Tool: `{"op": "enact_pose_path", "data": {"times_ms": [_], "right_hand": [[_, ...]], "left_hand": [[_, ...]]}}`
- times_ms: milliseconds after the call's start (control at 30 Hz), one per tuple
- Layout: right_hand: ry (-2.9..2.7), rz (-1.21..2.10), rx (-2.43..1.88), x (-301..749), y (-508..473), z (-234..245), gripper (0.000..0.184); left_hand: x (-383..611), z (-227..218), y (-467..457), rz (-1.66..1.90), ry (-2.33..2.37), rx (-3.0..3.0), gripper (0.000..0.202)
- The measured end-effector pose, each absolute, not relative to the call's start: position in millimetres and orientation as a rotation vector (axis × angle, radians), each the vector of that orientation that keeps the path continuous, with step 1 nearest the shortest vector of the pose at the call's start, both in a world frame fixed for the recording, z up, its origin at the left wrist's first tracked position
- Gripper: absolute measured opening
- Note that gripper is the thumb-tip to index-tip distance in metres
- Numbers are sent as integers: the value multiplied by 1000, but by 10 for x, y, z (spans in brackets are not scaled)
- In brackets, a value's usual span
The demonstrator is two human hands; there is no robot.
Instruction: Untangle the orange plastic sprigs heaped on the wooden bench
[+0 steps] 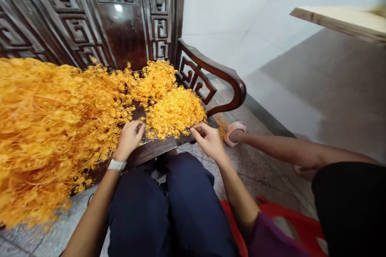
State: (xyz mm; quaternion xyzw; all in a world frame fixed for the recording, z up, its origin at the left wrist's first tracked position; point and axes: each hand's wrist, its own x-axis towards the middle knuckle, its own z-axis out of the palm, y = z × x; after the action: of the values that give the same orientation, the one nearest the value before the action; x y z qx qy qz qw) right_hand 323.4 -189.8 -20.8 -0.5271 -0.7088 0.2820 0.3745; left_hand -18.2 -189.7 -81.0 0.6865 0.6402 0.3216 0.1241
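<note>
A dark carved wooden bench (229,76) holds a huge heap of curly golden-orange strands (45,128), possibly dried flowers, spilling off its seat at the left, with a smaller mound (175,112) toward the armrest. The seated person's left hand (129,139), with a white watch (116,164) on the wrist, rests at the heap's edge, fingers curled against the strands. The right hand (208,141) touches the mound's front, fingers loosely curved. Whether either hand grips strands, I cannot tell. Navy trousers (138,217) cover the knees. At right, what seems a co-worker's bare leg (286,144) ends in a pink slipper (234,131).
</note>
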Motion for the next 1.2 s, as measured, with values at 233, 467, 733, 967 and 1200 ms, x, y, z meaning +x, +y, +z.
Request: {"op": "enact_pose_path", "data": {"times_ms": [233,467,733,967,1200], "right_hand": [[-2328,1029,-904,2652,-2126,513,21],[-2952,962,-377,2361,-2218,806,32],[-2816,1069,-379,2214,-2125,673,43],[-2817,996,-261,2172,-2035,594,56],[-2782,928,-200,2197,-2040,554,45]], "left_hand": [[-204,-820,-929,920,2035,1999,47],[-335,-937,-603,822,2209,1933,40],[-355,-932,-493,972,2356,1828,42],[-339,-513,-215,1181,2410,1647,32],[-424,-122,15,1327,2431,1518,17]]}}
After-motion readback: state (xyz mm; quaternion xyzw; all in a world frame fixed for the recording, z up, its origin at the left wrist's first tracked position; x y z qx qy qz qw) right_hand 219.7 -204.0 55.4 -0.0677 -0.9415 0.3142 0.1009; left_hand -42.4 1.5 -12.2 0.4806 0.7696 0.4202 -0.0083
